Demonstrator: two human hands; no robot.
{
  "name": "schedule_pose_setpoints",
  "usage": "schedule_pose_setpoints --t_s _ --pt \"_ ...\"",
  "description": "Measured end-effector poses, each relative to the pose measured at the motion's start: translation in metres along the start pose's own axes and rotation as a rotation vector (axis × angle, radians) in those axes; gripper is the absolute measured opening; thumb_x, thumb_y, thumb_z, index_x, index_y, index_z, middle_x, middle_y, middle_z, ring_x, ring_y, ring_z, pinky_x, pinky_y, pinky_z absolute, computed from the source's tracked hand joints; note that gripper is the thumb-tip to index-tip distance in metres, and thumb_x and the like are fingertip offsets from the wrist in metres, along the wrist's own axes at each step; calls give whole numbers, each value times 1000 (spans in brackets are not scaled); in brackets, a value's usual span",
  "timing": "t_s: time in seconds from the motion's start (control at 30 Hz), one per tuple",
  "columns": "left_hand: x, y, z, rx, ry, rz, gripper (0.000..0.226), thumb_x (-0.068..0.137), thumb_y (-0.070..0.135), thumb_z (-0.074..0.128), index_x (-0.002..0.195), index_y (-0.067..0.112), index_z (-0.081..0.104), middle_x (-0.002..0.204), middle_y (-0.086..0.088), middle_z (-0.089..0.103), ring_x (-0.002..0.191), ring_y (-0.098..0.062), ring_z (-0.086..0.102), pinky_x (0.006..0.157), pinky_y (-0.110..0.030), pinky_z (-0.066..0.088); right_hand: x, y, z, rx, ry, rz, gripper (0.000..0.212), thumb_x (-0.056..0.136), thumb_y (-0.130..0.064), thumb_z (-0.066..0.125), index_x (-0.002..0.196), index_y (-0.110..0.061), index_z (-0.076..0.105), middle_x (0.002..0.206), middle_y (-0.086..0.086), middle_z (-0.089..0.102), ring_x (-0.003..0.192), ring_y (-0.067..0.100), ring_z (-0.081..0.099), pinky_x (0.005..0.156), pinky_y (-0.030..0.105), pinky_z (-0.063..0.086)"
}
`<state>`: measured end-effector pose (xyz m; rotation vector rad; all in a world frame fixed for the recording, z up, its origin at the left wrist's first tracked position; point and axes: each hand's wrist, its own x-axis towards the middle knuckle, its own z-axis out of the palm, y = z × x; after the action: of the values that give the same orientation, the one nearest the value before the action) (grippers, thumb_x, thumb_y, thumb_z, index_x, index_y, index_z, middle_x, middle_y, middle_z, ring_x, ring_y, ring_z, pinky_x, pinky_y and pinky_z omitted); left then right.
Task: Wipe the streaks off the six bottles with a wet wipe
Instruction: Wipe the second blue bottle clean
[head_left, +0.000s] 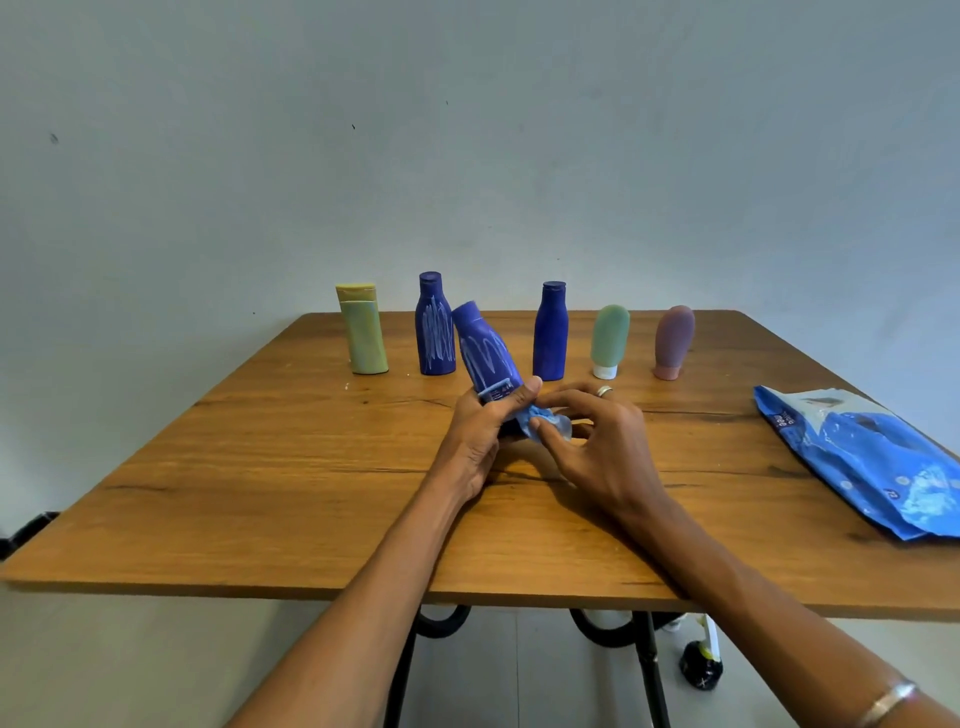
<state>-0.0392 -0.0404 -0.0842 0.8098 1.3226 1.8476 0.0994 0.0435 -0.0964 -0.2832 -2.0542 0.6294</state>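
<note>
A wooden desk (291, 467) on dark curved metal legs stood over a pale floor. Above its middle, the left hand (480, 431) gripped the base of a tilted, white-streaked blue bottle (485, 351), while the right hand (597, 441) pinched a crumpled wet wipe (543, 418) against it. A blue wipes pack (862, 457) lay at the right edge. Along the far edge stood a yellow bottle (362, 332), a streaked blue bottle (435, 327), a plain blue bottle (550, 335), a green tube (609, 338) and a mauve tube (674, 340), before a bare pale wall (467, 130).
</note>
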Motion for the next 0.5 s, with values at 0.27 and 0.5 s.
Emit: schedule_pose_setpoints --t_s 0.27,0.5 --pt "2 0 0 9 -22 -43 52 75 45 72 111 10 60 104 -12 71 105 -33 70 94 -49 57 1 -3 -1 -33 -15 4 23 87 -22 78 109 -20 75 105 -6 73 96 5 67 79 33 60" --pt "1 2 5 -111 -101 -131 59 97 59 45 126 10 58 111 -16 69 101 -27 69 96 -47 56 1 1 0 -111 9 32 20 88 -25 76 107 -19 75 104 -4 69 94 8 65 77 31 58"
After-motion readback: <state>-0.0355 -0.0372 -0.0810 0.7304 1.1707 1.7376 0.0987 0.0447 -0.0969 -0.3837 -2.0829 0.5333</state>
